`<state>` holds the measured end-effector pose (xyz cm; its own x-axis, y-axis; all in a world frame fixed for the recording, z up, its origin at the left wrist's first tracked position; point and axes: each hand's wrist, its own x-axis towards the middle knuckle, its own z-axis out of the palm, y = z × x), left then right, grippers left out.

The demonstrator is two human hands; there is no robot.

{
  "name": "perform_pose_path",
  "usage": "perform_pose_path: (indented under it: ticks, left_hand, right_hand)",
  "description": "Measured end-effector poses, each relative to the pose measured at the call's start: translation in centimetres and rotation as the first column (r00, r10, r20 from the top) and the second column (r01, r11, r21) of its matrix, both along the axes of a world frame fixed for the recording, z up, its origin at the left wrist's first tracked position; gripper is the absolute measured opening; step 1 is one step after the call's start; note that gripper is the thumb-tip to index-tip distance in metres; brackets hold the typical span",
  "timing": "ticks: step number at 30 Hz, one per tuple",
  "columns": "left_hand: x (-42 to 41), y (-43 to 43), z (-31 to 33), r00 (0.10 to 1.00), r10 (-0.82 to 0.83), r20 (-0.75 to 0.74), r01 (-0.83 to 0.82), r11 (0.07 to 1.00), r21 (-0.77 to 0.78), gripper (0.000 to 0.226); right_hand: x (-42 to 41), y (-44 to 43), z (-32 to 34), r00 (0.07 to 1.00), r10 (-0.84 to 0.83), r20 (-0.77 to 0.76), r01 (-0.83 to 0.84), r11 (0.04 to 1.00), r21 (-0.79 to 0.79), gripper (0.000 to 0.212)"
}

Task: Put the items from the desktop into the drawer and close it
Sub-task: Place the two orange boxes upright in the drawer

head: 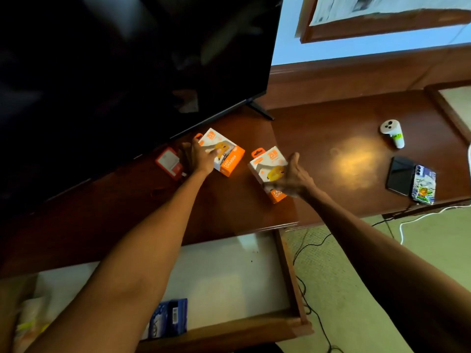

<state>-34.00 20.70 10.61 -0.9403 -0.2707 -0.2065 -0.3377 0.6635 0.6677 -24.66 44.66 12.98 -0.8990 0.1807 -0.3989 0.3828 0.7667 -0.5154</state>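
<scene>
Both bare forearms extend forward over the open drawer [293, 281] toward the wooden desktop [331, 159]. The left hand [202, 157] lies palm-down on the left charger box [224, 154], its fingers curled over the box's near-left edge in a grasp; the box rests on the desktop just in front of the television [127, 72]. The right hand [293, 177], thumb raised, wraps its fingers around the lower right side of the right charger box [269, 169], which tilts beside the left one without touching it. Each box is white and orange; "FAST CHARGER" reads on the orange side of the left box, and only "FAST CHA" shows on the right, the rest hidden by the hand. A red flat package [169, 163] lies just left of the left hand, its print too small to read. Farther right on the desktop sit a white controller [392, 132], a black phone [400, 175] and a phone with a patterned case [424, 184]. Inside the drawer lies a blue box [169, 318] bearing a barcode.
</scene>
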Motion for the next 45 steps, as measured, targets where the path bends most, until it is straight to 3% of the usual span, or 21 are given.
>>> perform_pose_path:
  ticks: [3, 5, 7, 13, 17, 25, 33, 38, 42, 45]
  left_hand:
    - [0.0, 0.7, 0.0, 0.998, -0.027, -0.065, 0.040, 0.975, 0.219, 0.068]
    - [0.5, 1.2, 0.3, 0.995, -0.059, -0.078, 0.078, 0.962, 0.262, 0.062]
    - [1.2, 1.3, 0.7, 0.993, -0.076, -0.090, 0.099, 0.951, 0.291, 0.056]
    - [5.8, -1.4, 1.8, 1.000, 0.003, -0.002, -0.002, 0.854, 0.520, 0.052]
    - [9.4, -6.0, 1.7, 0.999, -0.041, 0.008, 0.030, 0.831, 0.555, 0.047]
    - [18.9, -12.6, 0.8, 0.973, -0.231, 0.020, 0.182, 0.813, 0.554, 0.051]
    - [27.5, -16.2, -3.4, 0.859, -0.500, 0.108, 0.404, 0.793, 0.456, 0.053]
    - [30.6, -16.0, -5.9, 0.853, -0.495, 0.164, 0.426, 0.843, 0.329, 0.053]
    - [31.2, -15.0, -7.9, 0.877, -0.436, 0.204, 0.377, 0.885, 0.271, 0.051]
    - [31.4, -14.2, -9.2, 0.877, -0.425, 0.225, 0.367, 0.894, 0.258, 0.052]
  right_hand:
    - [0.2, 0.7, -0.2, 0.989, -0.146, -0.036, 0.142, 0.985, -0.097, 0.091]
    - [0.3, 0.8, 0.0, 0.982, -0.181, -0.053, 0.170, 0.972, -0.162, 0.094]
    - [0.4, 0.9, 0.3, 0.979, -0.190, -0.067, 0.168, 0.954, -0.248, 0.093]
    - [1.2, 0.3, 0.5, 0.984, -0.129, -0.124, 0.073, 0.924, -0.375, 0.062]
    - [2.9, -2.3, 1.2, 0.984, -0.144, -0.100, 0.074, 0.857, -0.511, 0.046]
    - [11.2, -8.0, 2.4, 0.991, -0.129, -0.022, 0.097, 0.840, -0.534, 0.053]
    - [21.7, -9.9, -3.1, 0.992, -0.118, 0.041, 0.124, 0.893, -0.434, 0.055]
    - [26.3, -11.0, -5.2, 0.964, -0.140, 0.224, 0.233, 0.852, -0.469, 0.056]
    - [27.0, -11.3, -8.5, 0.959, -0.204, 0.198, 0.276, 0.837, -0.472, 0.056]
    - [26.3, -12.0, -10.6, 0.956, -0.162, 0.245, 0.260, 0.855, -0.449, 0.054]
